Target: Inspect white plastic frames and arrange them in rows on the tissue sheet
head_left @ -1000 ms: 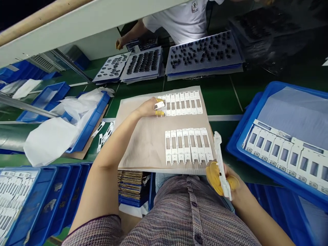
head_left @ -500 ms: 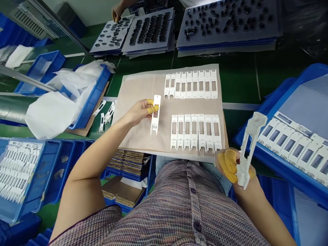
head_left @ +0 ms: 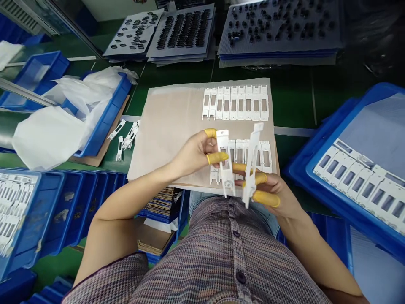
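My left hand, with yellow finger cots, pinches a white plastic frame that has a long window. Close beside it, my right hand grips a second white plastic frame, held upright and turned edge-on. Both are raised above the front of a board covered with thin sheet. Behind the hands lies the lower row of white frames, partly hidden by them. Farther back, an upper row of white frames lies side by side.
At right, a blue tray holds more white frames. Left of the board are several loose white frames and a blue bin with white wrapping. Sheets with small black parts stand at the back. Blue crates line the lower left.
My right hand has come left from beside the tray with its frame. My left hand has moved right and closer to me, bringing the two frames together. The other person's hand has largely left view.
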Demonstrator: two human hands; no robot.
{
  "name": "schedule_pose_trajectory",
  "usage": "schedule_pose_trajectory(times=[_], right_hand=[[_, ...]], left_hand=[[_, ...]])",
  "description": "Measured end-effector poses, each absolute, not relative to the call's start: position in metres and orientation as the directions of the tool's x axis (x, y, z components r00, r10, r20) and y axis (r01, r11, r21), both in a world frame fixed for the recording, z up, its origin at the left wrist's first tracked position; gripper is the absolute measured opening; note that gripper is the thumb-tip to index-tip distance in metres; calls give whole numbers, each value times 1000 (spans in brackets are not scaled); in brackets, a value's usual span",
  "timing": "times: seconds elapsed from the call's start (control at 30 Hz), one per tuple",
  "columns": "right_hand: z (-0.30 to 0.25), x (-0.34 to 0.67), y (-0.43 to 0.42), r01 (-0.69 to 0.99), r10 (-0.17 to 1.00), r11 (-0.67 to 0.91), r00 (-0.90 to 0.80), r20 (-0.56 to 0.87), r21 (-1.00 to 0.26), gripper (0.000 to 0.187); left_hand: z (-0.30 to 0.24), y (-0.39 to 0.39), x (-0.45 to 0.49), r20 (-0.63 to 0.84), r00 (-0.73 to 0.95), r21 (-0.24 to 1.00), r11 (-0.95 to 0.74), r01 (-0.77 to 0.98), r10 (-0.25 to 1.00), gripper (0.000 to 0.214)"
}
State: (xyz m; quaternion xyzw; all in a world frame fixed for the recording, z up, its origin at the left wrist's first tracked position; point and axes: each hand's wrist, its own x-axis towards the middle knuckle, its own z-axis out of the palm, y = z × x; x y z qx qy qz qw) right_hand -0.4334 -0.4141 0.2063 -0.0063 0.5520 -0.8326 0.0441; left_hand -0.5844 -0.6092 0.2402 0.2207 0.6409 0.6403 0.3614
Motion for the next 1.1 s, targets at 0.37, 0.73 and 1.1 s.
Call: schedule_pose_trajectory(times=[0.37,0.73,1.1], right_hand=[[211,-416,-383,20,219,-334,-971,-98,-942,22],[190,-377,-352,0,447,-337,-880,-160,-941,22],[193,-382,-353,-2,470,-329,-868,-161,-944,25]], left_hand=[[228,-598,-710,64,-734,700,494,516,676,51],[184,-574,-764,-66,-643,351,621,701,763,72],[208,-600,-752,-22,-634,414,585,698,773,70]])
